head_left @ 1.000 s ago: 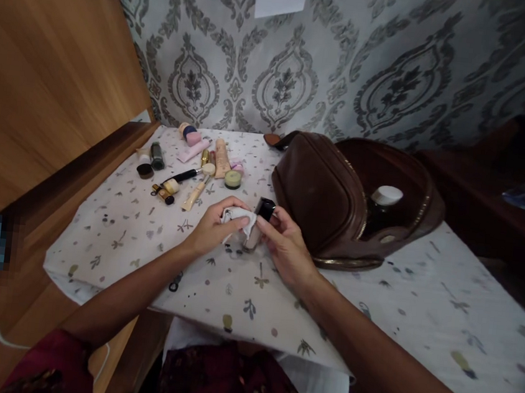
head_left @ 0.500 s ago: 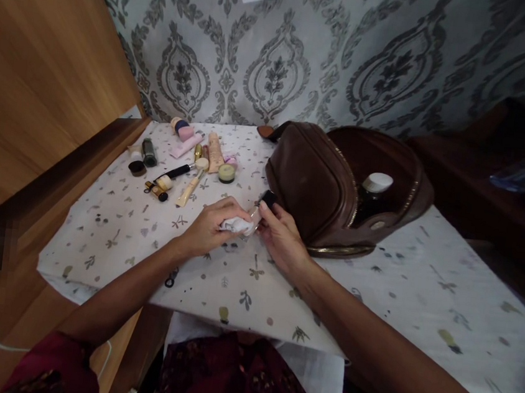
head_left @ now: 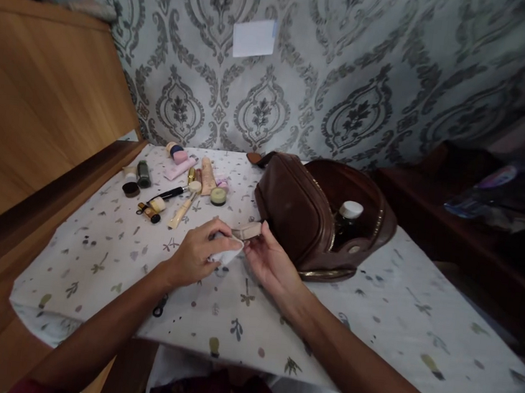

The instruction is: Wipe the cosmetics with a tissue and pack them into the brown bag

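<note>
My left hand (head_left: 194,253) grips a white wipe or cloth (head_left: 228,255), crumpled under its fingers. Between both hands lies a small bottle (head_left: 249,230) with beige showing at its right end. The fingers of my right hand (head_left: 276,265) pinch that end, while the wipe touches or nearly touches the bottle from the left. Its other end is hidden by my left fingers. Just right of my hands stands a brown leather bag (head_left: 292,215), unzipped, with a white-capped bottle (head_left: 351,210) inside.
Cosmetics lie at the table's back left: a peach tube (head_left: 207,177), a pale green jar (head_left: 218,197), a yellowish tube (head_left: 179,214), a black-handled brush (head_left: 167,195) and a dark green bottle (head_left: 143,174). A wooden cabinet (head_left: 54,74) borders the left; patterned wall (head_left: 262,112) stands behind.
The bottle has turned: its black cap, seen before at the right, no longer shows, and its beige end points right. The wipe has spread somewhat. The head view has tilted up.
</note>
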`<state>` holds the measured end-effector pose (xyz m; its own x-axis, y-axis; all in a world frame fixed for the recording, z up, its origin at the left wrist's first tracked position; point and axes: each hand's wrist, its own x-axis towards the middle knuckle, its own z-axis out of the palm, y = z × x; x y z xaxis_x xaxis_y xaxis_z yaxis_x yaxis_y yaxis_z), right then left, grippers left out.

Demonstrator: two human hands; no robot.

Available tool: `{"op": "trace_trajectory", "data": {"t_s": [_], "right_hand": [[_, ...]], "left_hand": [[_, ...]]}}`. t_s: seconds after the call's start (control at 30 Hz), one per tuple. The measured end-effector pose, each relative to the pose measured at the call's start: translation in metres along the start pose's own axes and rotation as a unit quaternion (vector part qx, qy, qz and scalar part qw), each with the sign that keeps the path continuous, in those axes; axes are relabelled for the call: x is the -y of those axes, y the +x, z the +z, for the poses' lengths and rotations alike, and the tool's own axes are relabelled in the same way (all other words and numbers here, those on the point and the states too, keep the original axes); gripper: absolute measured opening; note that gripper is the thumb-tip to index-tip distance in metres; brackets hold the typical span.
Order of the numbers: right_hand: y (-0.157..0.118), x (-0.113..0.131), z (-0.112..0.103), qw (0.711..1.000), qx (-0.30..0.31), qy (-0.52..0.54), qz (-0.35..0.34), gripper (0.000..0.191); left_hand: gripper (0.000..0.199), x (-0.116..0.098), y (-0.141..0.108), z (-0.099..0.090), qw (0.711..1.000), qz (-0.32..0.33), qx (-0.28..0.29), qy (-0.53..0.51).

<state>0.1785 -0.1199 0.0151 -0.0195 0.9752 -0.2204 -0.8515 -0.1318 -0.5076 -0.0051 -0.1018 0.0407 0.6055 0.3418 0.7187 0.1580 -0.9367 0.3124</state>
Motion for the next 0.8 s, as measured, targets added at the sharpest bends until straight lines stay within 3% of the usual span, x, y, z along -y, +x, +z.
{"op": "trace_trajectory", "data": {"t_s": [0.13, 0.33, 0.43, 0.6, 0.8], "right_hand": [[0.0, 0.004, -0.001, 0.995, 0.001, 0.075, 0.068, 0.007], [-0.004, 0.002, 0.002, 0.989, 0.018, 0.097, 0.11, 0.005], [-0.004, -0.002, 0.002, 0.991, -0.008, 0.091, 0.098, 0.001], [-0.001, -0.002, 0.0, 0.993, -0.018, 0.091, 0.077, 0.006], [-0.001, 0.003, -0.001, 0.988, 0.029, 0.114, 0.099, 0.013]], "left_hand": [[0.029, -0.002, 0.001, 0.003, 0.999, -0.014, -0.028, -0.013], [0.012, -0.006, 0.009, 0.003, 0.981, -0.139, -0.125, -0.05], [0.011, -0.006, 0.009, 0.004, 0.983, -0.123, -0.124, -0.049], [0.016, -0.007, 0.006, 0.008, 0.995, -0.056, -0.071, -0.037], [0.014, -0.009, 0.007, 0.009, 0.986, -0.105, -0.098, -0.083]]}}
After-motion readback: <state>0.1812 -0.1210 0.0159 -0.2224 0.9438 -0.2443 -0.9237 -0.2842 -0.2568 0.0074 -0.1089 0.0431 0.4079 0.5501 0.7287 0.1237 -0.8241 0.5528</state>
